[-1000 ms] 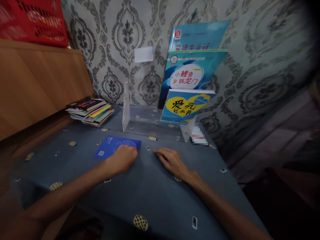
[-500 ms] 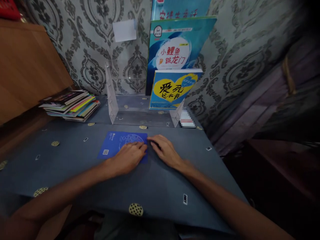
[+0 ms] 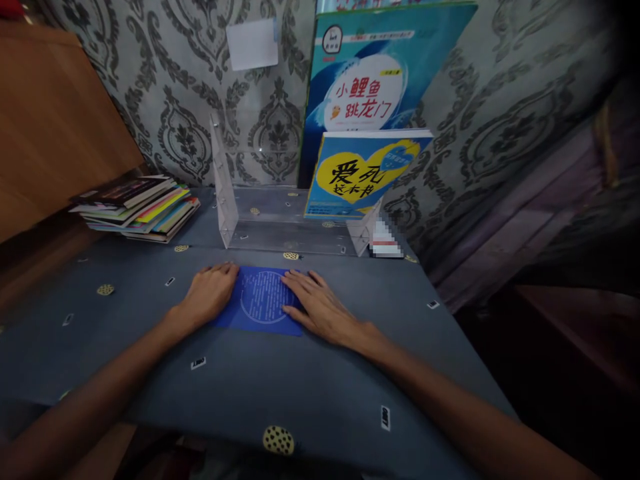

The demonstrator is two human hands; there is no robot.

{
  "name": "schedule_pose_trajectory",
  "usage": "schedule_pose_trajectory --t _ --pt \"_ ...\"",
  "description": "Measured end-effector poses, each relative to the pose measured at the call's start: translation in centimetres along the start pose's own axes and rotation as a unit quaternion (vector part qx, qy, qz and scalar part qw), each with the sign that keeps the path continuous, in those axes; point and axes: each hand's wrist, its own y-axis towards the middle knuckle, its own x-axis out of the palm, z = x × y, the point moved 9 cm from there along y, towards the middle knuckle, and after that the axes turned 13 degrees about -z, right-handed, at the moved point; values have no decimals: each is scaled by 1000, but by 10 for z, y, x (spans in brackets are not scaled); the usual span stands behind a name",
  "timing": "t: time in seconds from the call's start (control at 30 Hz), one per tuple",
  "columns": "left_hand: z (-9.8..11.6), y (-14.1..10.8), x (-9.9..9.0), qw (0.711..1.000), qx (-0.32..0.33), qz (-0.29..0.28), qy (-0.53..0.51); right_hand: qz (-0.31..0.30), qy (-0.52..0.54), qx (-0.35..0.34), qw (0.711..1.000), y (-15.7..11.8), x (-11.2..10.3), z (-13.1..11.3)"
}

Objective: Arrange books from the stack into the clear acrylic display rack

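Observation:
A blue booklet (image 3: 263,300) with white print in a circle lies flat on the patterned tablecloth. My left hand (image 3: 210,291) rests on its left edge, fingers close together and curled over that side; whether they grip it is hidden. On the right part of the booklet lies my right hand (image 3: 320,303), palm down, with its fingers spread. Behind the booklet stands a clear acrylic rack (image 3: 295,237), which holds a blue and yellow book (image 3: 350,177) and a taller teal book (image 3: 370,87) at its right side.
A stack of books (image 3: 140,207) sits at the back left beside a wooden panel (image 3: 60,120). A small pixelated item (image 3: 385,240) is right of the rack. White paper (image 3: 253,45) hangs on the patterned wall. The table's right edge drops into a dark area.
My left hand has moved from the booklet's right part to its left edge. My right hand has come onto the booklet, fingers spread. The camera view has shifted slightly.

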Motion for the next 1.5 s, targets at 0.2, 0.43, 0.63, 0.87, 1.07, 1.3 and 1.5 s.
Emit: schedule_pose_trajectory --t 0.2,0.43,0.63,0.87,1.07,1.3,1.5 --pt "-14 -3 6 1000 -25 -15 9 -30 7 -3 1000 21 2 -19" --pt "-7 -5 6 1000 -17 -2 22 -56 7 -43 998 60 15 -47" --pt "-10 -5 10 1000 -17 12 10 -42 -11 47 998 38 9 -10" --pt "-8 -6 10 1000 -12 29 -2 -16 -18 57 998 4 3 -2" --pt "-7 -7 10 1000 -20 22 9 17 -52 53 997 -4 6 -19" --pt "-8 -7 10 1000 -19 19 3 50 -28 -46 997 -21 8 -63" --pt "-8 -7 11 999 -20 25 3 58 13 -57 997 -21 7 -64"
